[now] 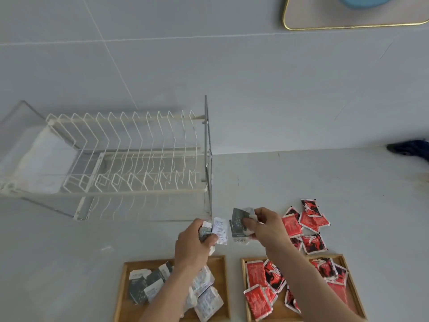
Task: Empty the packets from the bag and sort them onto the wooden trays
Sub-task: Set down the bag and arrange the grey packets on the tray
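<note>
Both hands are up over the grey counter [301, 182], just beyond the two wooden trays. The left hand [193, 244] has its fingers [210, 239] curled tight round a small bunch of grey-and-white packets [218, 230]; one white packet sticks out past the fingertips, toward the other hand. The right hand [267, 225] pinches more grey packets [239, 223] between thumb and fingers, a dark grey one with white dots facing out on the thumb side. The two bundles sit close together without touching, as far as I can see.

Under the left forearm lies the left wooden tray [125, 296], which holds a scatter of grey and white sachets [148, 284], some overlapping. Under the right forearm is the right wooden tray [348, 275], filled with red sachets [257, 300] piled loosely. Past the right hand's knuckles, on its outer side, a heap of loose red packets [306, 223] lies on the bare counter, well clear of both trays.

Beyond the left fingertips stands a white wire dish rack [130, 159] on a clear drip tray. At the far right edge of the counter lies a dark blue object [408, 148], too cut off to identify.
</note>
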Demonstrator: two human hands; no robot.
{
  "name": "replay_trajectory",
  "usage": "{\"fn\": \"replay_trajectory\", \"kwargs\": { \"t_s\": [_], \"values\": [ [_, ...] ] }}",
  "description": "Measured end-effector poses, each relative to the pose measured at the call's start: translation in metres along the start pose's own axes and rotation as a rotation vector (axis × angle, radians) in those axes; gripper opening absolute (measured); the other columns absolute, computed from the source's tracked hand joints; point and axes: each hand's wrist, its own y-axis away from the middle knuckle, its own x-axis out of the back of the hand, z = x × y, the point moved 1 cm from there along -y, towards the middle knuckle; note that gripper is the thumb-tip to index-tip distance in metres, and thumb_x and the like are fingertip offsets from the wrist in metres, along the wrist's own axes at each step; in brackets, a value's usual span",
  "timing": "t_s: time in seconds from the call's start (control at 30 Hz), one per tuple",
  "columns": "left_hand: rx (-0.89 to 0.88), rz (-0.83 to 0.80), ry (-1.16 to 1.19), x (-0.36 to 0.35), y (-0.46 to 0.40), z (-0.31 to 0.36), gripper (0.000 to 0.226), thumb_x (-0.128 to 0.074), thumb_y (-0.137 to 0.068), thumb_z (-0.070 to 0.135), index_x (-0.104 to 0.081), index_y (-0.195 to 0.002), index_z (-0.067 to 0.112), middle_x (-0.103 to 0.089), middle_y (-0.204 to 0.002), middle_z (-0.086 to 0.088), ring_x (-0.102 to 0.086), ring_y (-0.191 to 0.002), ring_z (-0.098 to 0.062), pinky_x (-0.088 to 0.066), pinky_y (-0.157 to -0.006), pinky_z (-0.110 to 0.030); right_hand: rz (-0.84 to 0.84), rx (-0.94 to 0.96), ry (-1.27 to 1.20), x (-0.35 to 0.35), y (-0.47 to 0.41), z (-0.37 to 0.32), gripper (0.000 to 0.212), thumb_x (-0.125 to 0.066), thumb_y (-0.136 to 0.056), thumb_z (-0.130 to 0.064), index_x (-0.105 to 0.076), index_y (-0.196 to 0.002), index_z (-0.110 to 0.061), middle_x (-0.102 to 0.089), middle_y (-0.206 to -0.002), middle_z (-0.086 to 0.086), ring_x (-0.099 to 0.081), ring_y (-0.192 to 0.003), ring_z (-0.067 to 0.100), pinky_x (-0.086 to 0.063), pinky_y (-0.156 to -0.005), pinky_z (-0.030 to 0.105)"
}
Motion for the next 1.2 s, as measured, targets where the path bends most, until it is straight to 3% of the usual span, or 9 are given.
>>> {"fn": "replay_trajectory", "kwargs": {
  "t_s": [0.13, 0.23, 0.37, 0.5, 0.6, 0.73, 0.87, 1.07, 1.2],
  "values": [
    [0.057, 0.023, 0.1, 0.037, 0.015, -0.038, 0.039, -0.077, -0.085, 0.03, -0.054, -0.117, 0.03, -0.068, -0.115, 0.002, -0.069, -0.099, -0.019, -0.058, -0.077, -0.028, -0.107, -0.027, 0.038, -0.036, 0.025, 0.011, 0.007, -0.071, -0.087, 0.001, -0.07, -0.092, -0.005, -0.073, -0.094, 0.023, -0.072, -0.075, 0.029, -0.058, -0.058, 0.03],
    [0.101, 0.039, 0.161, 0.061, 0.023, -0.07, 0.04, -0.08, -0.083, 0.024, -0.054, -0.113, 0.029, -0.066, -0.106, 0.003, -0.066, -0.082, -0.012, -0.057, -0.065, -0.023, -0.188, -0.052, 0.128, -0.065, 0.044, 0.019, 0.009, -0.071, -0.087, 0.002, -0.071, -0.088, -0.007, -0.072, -0.076, 0.01, -0.069, -0.057, 0.012, -0.054, -0.05, 0.023],
    [0.121, -0.02, 0.168, 0.08, 0.035, -0.103, 0.045, -0.084, -0.078, 0.022, -0.055, -0.112, 0.028, -0.068, -0.103, 0.005, -0.064, -0.081, -0.005, -0.047, -0.061, -0.016, -0.264, -0.098, 0.175, -0.095, 0.065, 0.035, 0.013, -0.074, -0.083, -0.003, -0.072, -0.094, -0.01, -0.076, -0.09, 0.015, -0.075, -0.076, 0.03, -0.064, -0.075, 0.05],
    [0.126, -0.079, 0.075, 0.082, 0.044, -0.125, 0.044, -0.084, -0.077, 0.028, -0.054, -0.109, 0.031, -0.068, -0.103, 0.01, -0.066, -0.086, -0.008, -0.057, -0.073, -0.029, -0.156, 0.071, 0.471, -0.109, 0.08, 0.052, 0.021, -0.08, -0.079, -0.015, -0.071, -0.098, -0.021, -0.074, -0.09, -0.001, -0.066, -0.075, 0.013, -0.05, -0.06, 0.023],
    [0.104, -0.086, -0.027, 0.079, 0.051, -0.131, 0.041, -0.081, -0.08, 0.03, -0.05, -0.108, 0.035, -0.068, -0.104, 0.013, -0.062, -0.079, -0.001, -0.048, -0.064, -0.022, -0.051, 0.211, 0.676, -0.113, 0.085, 0.065, 0.022, -0.078, -0.081, -0.021, -0.07, -0.101, -0.024, -0.075, -0.098, -0.001, -0.067, -0.083, 0.018, -0.047, -0.065, 0.027],
    [0.075, -0.046, -0.173, 0.076, 0.058, -0.136, 0.044, -0.076, -0.082, 0.038, -0.043, -0.111, 0.041, -0.065, -0.112, 0.007, -0.062, -0.088, -0.015, -0.048, -0.072, -0.031, 0.033, 0.312, 0.832, -0.11, 0.088, 0.074, 0.031, -0.077, -0.085, -0.033, -0.067, -0.112, -0.021, -0.072, -0.113, -0.002, -0.067, -0.099, 0.022, -0.046, -0.072, 0.029],
    [-0.003, -0.001, -0.271, 0.075, 0.064, -0.137, 0.053, -0.074, -0.084, 0.04, -0.041, -0.126, 0.035, -0.057, -0.128, 0.011, -0.06, -0.113, -0.019, -0.048, -0.077, -0.031, 0.078, 0.404, 0.92, -0.107, 0.092, 0.079, 0.042, -0.075, -0.086, -0.039, -0.061, -0.123, -0.024, -0.062, -0.117, -0.002, -0.059, -0.109, 0.023, -0.048, -0.084, 0.031],
    [-0.144, 0.095, -0.433, 0.077, 0.07, -0.144, 0.061, -0.073, -0.079, 0.049, -0.047, -0.133, 0.036, -0.045, -0.137, 0.008, -0.046, -0.128, -0.019, -0.044, -0.104, -0.035, 0.087, 0.642, 0.928, -0.101, 0.097, 0.088, 0.036, -0.084, -0.077, -0.026, -0.069, -0.109, -0.025, -0.064, -0.099, -0.005, -0.065, -0.087, 0.019, -0.056, -0.066, 0.032],
    [-0.291, 0.043, -0.47, 0.073, 0.07, -0.147, 0.053, -0.069, -0.086, 0.045, -0.05, -0.135, 0.04, -0.045, -0.144, 0.012, -0.04, -0.136, -0.017, -0.034, -0.114, -0.035, 0.002, 0.754, 0.984, -0.103, 0.107, 0.097, 0.027, -0.076, -0.084, -0.03, -0.066, -0.108, -0.027, -0.063, -0.107, -0.007, -0.064, -0.09, 0.014, -0.053, -0.051, 0.025]
  ]
}}
